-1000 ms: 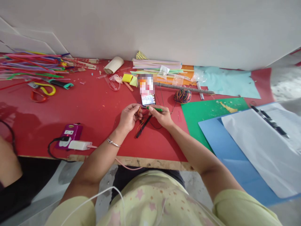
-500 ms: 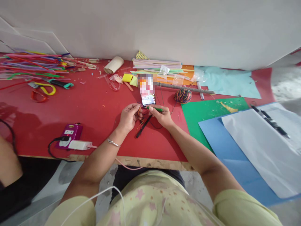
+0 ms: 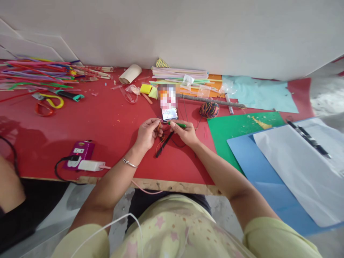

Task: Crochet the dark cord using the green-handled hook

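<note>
My right hand (image 3: 186,132) is closed around the green handle of a crochet hook (image 3: 180,124), its thin tip pointing left. Facing it, my left hand (image 3: 148,133) pinches a small piece of orange and dark yarn work (image 3: 159,126) where the hook's tip meets it. Strands of yarn hang below my fingers. A black stick-like thing (image 3: 163,145) lies slanted on the red table under my hands. Just beyond them a lit phone (image 3: 169,113) stands propped. To its right sits a ball of multicoloured yarn (image 3: 209,109).
Scissors (image 3: 55,101) and a cutter (image 3: 68,95) lie left, near a pile of coloured sticks (image 3: 32,75). A purple power strip (image 3: 85,152) with plugs sits near the front edge. A blue folder (image 3: 242,150) with paper and pens lies right. Another person's limb (image 3: 9,182) shows at left.
</note>
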Motion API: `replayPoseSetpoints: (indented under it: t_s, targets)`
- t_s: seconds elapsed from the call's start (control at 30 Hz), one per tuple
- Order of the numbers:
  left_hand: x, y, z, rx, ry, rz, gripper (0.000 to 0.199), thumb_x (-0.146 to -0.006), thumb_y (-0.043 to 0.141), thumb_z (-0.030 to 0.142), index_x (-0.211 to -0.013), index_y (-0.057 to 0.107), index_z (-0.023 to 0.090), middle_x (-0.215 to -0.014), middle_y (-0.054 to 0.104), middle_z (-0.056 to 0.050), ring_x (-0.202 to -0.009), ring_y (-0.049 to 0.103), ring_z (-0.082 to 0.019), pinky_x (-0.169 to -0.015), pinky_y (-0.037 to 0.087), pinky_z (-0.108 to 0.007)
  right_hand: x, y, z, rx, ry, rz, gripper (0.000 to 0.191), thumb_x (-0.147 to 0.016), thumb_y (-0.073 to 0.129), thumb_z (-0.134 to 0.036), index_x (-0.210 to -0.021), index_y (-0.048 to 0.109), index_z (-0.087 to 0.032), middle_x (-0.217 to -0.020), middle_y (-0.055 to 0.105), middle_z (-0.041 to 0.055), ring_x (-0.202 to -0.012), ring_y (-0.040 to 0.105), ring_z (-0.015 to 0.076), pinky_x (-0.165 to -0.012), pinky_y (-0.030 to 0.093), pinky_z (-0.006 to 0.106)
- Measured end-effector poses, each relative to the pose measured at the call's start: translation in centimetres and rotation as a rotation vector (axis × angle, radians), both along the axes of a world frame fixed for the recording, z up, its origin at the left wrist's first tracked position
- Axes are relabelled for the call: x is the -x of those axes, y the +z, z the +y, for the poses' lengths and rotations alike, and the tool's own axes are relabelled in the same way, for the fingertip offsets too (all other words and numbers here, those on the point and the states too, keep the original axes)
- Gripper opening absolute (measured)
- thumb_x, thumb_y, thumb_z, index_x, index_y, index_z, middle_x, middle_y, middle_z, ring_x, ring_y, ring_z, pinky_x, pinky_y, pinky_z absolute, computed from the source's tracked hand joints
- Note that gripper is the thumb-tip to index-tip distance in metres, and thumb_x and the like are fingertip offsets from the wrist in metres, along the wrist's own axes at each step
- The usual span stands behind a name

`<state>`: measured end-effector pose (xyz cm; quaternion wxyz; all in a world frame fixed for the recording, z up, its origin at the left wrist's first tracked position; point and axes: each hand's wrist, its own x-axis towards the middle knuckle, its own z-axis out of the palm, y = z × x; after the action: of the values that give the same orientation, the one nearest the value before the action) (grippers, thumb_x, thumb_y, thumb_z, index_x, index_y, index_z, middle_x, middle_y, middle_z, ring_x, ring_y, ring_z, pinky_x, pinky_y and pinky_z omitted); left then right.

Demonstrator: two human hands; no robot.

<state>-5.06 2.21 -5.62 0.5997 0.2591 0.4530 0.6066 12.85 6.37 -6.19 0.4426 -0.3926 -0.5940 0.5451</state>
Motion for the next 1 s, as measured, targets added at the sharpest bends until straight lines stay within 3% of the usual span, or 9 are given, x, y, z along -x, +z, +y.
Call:
replayPoseSetpoints:
  t_s: [0.23, 1.0]
  targets:
    - [0.04, -0.07, 0.0, -0.006, -0.001, -0.003, 0.025, -0.077, 0.083, 0.032, -0.091, 0.069, 0.017, -0.07, 0.067, 0.001, -0.052, 0.06, -0.01, -0.049, 0.046, -0.022, 0.04, -0.08, 0.08, -0.005, 0.009, 0.038, 0.046, -0.083, 0.078, -0.06, -0.1, 0.083, -0.017, -0.067, 0.072, 0.0013, -0.062, 0.06, 0.0127, -0.062, 0.05, 0.027]
    - [0.05, -0.06, 0.06, 0.002, 0.009, -0.012, 0.024, -0.077, 0.083, 0.031, -0.091, 0.069, 0.017, -0.069, 0.067, 0.001, -0.052, 0.06, -0.01, -0.048, 0.046, -0.022, -0.02, -0.16, 0.08, -0.007, 0.005, 0.007, 0.051, -0.082, 0.077, -0.065, -0.1, 0.084, -0.017, -0.068, 0.073, 0.0024, -0.064, 0.062, 0.0144, -0.062, 0.053, 0.028]
